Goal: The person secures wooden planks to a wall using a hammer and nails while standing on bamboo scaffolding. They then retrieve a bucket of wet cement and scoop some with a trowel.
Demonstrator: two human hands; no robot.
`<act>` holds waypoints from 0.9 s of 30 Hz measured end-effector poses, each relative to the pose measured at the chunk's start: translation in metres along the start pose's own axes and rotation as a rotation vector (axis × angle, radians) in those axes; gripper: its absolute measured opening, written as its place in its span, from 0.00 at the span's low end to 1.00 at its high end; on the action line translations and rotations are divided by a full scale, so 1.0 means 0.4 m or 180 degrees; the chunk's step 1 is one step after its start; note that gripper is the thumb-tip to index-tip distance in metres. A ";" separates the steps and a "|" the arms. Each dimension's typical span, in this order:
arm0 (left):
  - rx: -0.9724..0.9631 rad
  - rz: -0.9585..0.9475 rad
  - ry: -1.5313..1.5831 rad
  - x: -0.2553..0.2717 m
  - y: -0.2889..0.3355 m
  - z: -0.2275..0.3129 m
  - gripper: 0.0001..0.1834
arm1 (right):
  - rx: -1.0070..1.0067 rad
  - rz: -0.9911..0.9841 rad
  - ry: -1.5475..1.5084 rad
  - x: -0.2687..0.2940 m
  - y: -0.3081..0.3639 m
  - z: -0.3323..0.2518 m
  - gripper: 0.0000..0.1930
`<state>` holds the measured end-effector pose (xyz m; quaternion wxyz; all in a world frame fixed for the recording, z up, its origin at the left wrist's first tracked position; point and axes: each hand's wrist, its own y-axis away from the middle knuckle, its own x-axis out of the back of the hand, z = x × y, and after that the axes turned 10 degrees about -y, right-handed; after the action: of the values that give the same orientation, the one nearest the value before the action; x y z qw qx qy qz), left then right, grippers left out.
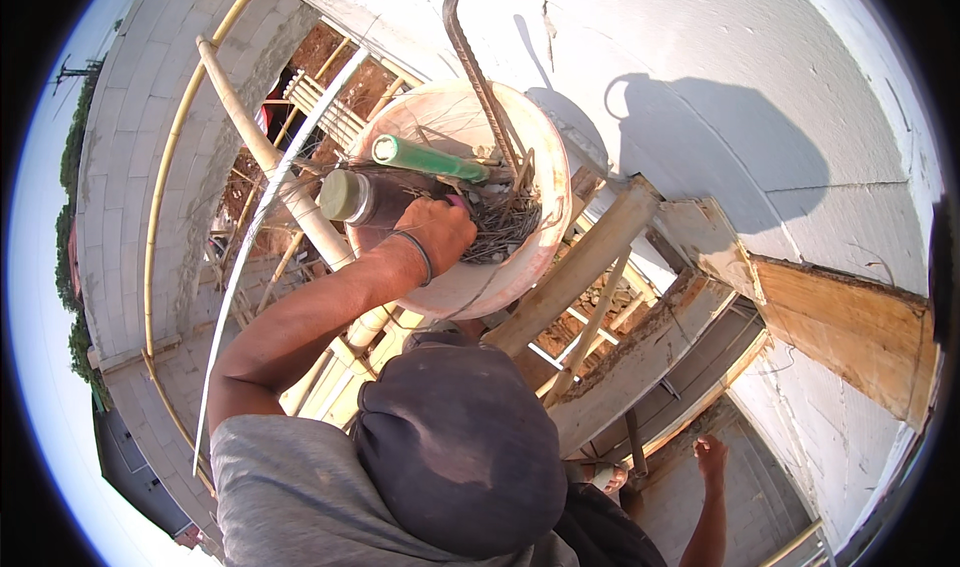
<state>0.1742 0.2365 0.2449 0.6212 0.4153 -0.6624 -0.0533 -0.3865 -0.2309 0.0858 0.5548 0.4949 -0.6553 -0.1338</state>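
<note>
A person in a dark cap [470, 447] and grey shirt [300, 497] fills the lower middle. Their bare left arm reaches into a pale, dirty bucket [545, 217]. That co-worker's hand [440, 229], with a dark band on the wrist, is curled down at a heap of thin grey nails [510, 229]; its fingertips are hidden. A green tube [425, 157], a bottle with a greenish lid [345, 197] and a ribbed steel bar [480, 77] also stand in the bucket. A small, loosely curled hand [711, 457] rises at lower right; whose it is I cannot tell. My left hand is out of view.
Bamboo poles [270, 152] and a pale strip [280, 167] cross the left side. Planks [590, 267] and wooden boards [840, 317] lie right of the bucket. A pale wall [690, 27] rises behind it, and a block wall [130, 197] stands at left. Gaps show lower ground.
</note>
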 end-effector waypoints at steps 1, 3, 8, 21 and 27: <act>0.0023 0.0068 0.0068 -0.006 -0.001 0.003 0.08 | -0.0012 -0.0030 0.0027 0.000 0.001 0.002 0.13; 0.0054 0.0189 0.0216 -0.019 -0.006 0.010 0.09 | -0.0042 -0.0024 0.0020 -0.001 -0.001 0.007 0.13; 0.0373 0.0918 0.1340 -0.042 -0.074 0.041 0.07 | 0.0048 -0.0112 0.0019 -0.002 -0.020 0.013 0.13; 0.0257 -0.0024 0.0816 -0.097 -0.101 0.076 0.09 | 0.0185 -0.0044 -0.0064 -0.003 -0.009 -0.003 0.13; 0.0609 0.0046 0.0922 -0.066 -0.040 0.011 0.09 | 0.0300 -0.0104 0.0049 -0.010 -0.013 -0.004 0.12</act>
<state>0.1749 0.2403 0.2141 0.6681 0.4712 -0.5710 0.0749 -0.3830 -0.2297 0.0803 0.5337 0.5321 -0.6483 -0.1080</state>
